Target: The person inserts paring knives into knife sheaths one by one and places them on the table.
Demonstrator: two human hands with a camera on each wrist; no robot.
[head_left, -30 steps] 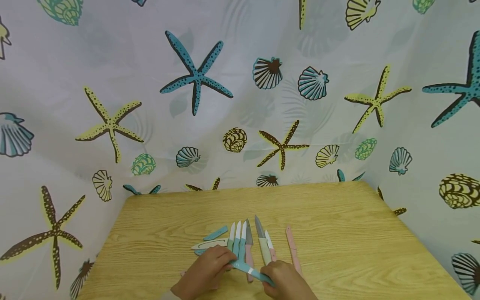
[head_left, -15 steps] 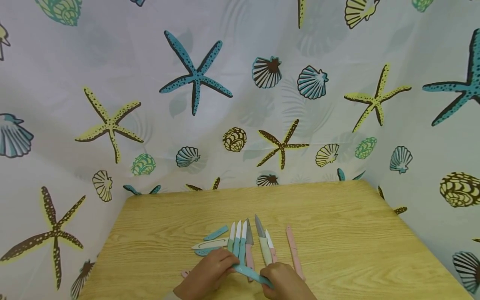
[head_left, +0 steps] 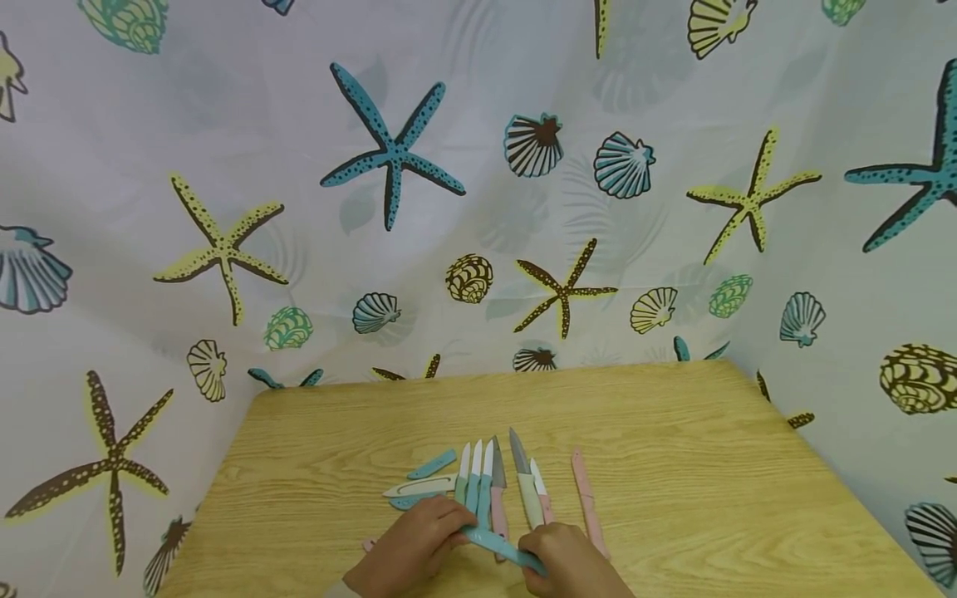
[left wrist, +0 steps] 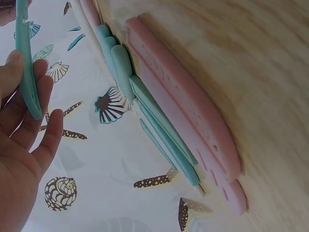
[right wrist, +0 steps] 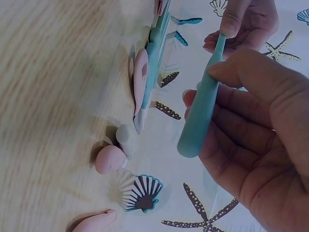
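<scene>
Both hands hold one light-blue sheathed knife (head_left: 497, 544) slantwise above the table, near its front. My left hand (head_left: 419, 536) pinches the sheath (left wrist: 30, 89) between thumb and fingers. My right hand (head_left: 571, 558) grips the handle (right wrist: 199, 116), thumb along its top. The blade is hidden inside the sheath. Just beyond lie unsheathed knives side by side: a green-handled knife (head_left: 463, 473), two blue-handled ones, a pink-handled knife (head_left: 498, 498) with a grey blade, a cream-handled knife (head_left: 527, 490) and a small pink-handled knife (head_left: 540, 486).
Left of the row lie a blue sheath (head_left: 432, 464), a cream sheath (head_left: 420, 486) and another blue sheath (head_left: 409, 502). A pink sheath (left wrist: 188, 101) lies below my left hand. To the right is a pink sheathed knife (head_left: 589, 502). Patterned cloth (head_left: 478, 208) surrounds the wooden table (head_left: 336, 432).
A second ago a white strip of blade showed between sheath and handle; now the two meet. My left hand has moved slightly right, toward the right hand.
</scene>
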